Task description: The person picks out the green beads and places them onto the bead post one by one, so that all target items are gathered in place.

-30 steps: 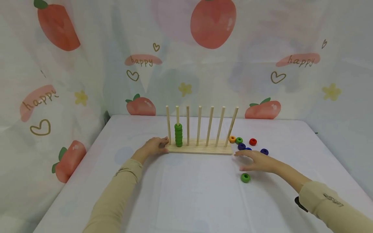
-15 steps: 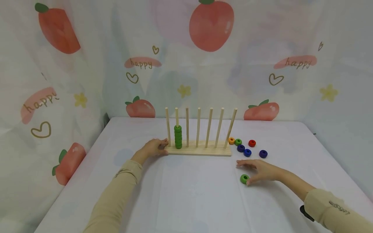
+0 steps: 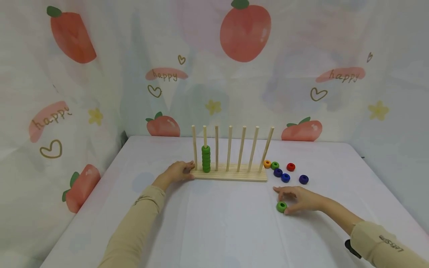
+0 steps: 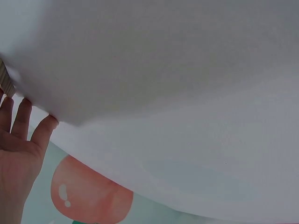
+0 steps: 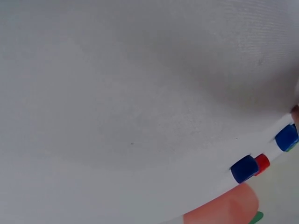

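Note:
A wooden peg stand (image 3: 231, 175) stands on the table, with several upright pegs in a row. Green beads (image 3: 206, 159) are stacked on its second peg from the left. My left hand (image 3: 175, 171) grips the left end of the base between thumb and fingers; the left wrist view shows fingers (image 4: 22, 116) by the wood's edge. Right of the stand's front, my right hand (image 3: 303, 199) has thumb and a curled finger at opposite sides of a loose green bead (image 3: 281, 207), which lies on the cloth. That bead is out of sight in the right wrist view.
Beside the stand's right end lie loose beads: orange (image 3: 267, 164), green (image 3: 275, 165), red (image 3: 291, 167), a dark blue one (image 3: 277, 172), a blue one (image 3: 285, 178) and another dark blue one (image 3: 304, 179). A white cloth covers the table (image 3: 218, 223); a printed curtain (image 3: 241, 93) hangs behind.
My right hand has moved back toward the front, from beside the stand's right corner to the loose green bead, and its fingers have curled toward it. The left hand stays on the stand.

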Action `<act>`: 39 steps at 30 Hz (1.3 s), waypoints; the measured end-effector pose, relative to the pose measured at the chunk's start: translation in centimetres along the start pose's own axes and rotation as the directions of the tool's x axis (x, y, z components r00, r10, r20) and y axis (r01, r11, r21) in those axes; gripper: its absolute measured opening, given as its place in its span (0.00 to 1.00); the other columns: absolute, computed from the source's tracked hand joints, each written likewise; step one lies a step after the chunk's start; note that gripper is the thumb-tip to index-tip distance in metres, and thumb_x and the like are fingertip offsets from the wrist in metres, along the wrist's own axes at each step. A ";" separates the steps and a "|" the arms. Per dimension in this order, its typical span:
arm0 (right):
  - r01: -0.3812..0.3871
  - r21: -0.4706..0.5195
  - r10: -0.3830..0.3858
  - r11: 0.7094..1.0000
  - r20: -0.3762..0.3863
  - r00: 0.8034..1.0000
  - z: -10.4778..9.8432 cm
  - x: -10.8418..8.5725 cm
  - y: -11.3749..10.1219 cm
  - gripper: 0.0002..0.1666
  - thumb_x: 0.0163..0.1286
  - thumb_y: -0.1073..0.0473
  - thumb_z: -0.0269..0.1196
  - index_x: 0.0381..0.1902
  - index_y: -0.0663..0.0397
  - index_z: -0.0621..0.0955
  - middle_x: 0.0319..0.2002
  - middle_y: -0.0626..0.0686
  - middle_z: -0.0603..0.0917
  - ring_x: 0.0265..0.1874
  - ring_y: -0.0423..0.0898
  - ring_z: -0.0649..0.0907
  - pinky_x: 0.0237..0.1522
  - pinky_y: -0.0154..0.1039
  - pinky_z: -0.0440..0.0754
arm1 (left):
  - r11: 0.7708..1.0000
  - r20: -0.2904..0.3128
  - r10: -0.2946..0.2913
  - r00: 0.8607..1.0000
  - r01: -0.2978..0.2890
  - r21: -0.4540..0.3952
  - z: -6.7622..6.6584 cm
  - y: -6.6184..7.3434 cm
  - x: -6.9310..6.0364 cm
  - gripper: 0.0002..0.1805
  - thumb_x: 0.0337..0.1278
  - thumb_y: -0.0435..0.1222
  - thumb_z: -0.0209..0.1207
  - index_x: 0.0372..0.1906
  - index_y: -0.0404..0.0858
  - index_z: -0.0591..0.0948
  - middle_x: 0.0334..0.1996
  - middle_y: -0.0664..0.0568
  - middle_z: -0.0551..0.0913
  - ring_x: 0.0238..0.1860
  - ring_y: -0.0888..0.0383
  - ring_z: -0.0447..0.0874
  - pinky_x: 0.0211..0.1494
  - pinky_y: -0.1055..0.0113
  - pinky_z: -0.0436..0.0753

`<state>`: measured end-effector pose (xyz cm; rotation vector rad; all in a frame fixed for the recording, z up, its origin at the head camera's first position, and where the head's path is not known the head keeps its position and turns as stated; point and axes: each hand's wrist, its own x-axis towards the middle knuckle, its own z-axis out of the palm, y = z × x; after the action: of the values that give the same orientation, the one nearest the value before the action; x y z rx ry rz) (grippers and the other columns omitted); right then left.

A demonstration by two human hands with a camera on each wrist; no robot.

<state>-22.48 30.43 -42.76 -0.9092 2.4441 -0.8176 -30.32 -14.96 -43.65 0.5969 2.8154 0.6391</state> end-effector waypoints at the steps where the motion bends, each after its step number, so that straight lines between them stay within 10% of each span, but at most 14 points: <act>1: -0.004 -0.003 0.004 1.000 0.003 1.000 0.0 0.1 -0.2 0.14 0.57 0.51 0.69 0.36 0.47 0.77 0.64 0.71 0.67 0.63 0.68 0.66 0.64 0.35 0.72 | 1.000 -0.002 0.003 1.000 -0.003 0.000 0.0 0.0 0.0 0.32 0.52 0.43 0.65 0.62 0.36 0.73 0.66 0.45 0.67 0.64 0.40 0.68 0.66 0.49 0.69; 5: -0.032 -0.002 0.032 0.999 0.025 0.999 -0.3 0.5 -0.7 0.13 0.57 0.53 0.69 0.35 0.49 0.76 0.63 0.72 0.68 0.62 0.71 0.66 0.58 0.58 0.71 | 1.000 -0.007 0.008 1.000 -0.008 0.003 0.0 0.1 0.0 0.32 0.52 0.43 0.66 0.62 0.35 0.74 0.66 0.44 0.68 0.63 0.40 0.69 0.65 0.49 0.70; 14: -0.043 -0.056 0.043 0.998 0.001 0.999 -1.2 1.4 -0.9 0.13 0.58 0.54 0.68 0.36 0.52 0.78 0.44 0.53 0.84 0.43 0.48 0.81 0.50 0.44 0.82 | 1.000 0.015 -0.015 1.000 0.015 0.005 -0.1 0.3 0.0 0.32 0.52 0.44 0.65 0.62 0.36 0.73 0.67 0.46 0.66 0.66 0.40 0.66 0.66 0.49 0.69; 21: -0.037 -0.097 0.034 0.995 -0.040 0.999 -1.5 2.8 -1.9 0.12 0.59 0.57 0.67 0.38 0.55 0.77 0.42 0.52 0.85 0.50 0.59 0.81 0.54 0.57 0.77 | 1.000 0.022 0.003 1.000 -0.003 0.019 -0.3 0.2 0.1 0.31 0.53 0.43 0.65 0.62 0.35 0.73 0.67 0.45 0.66 0.66 0.40 0.65 0.67 0.49 0.68; 39: 0.066 -0.067 -0.081 0.996 -0.242 0.967 -1.5 5.0 -4.6 0.13 0.57 0.66 0.67 0.39 0.63 0.78 0.38 0.57 0.87 0.40 0.51 0.86 0.44 0.47 0.84 | 0.999 0.039 -0.040 0.998 0.041 -0.013 -0.3 0.7 0.1 0.32 0.53 0.42 0.65 0.63 0.35 0.72 0.68 0.46 0.64 0.68 0.40 0.62 0.70 0.49 0.64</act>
<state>-24.76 24.73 -39.48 -0.9771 2.6718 -0.9378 -30.30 -14.43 -43.04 0.5421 2.7775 0.6328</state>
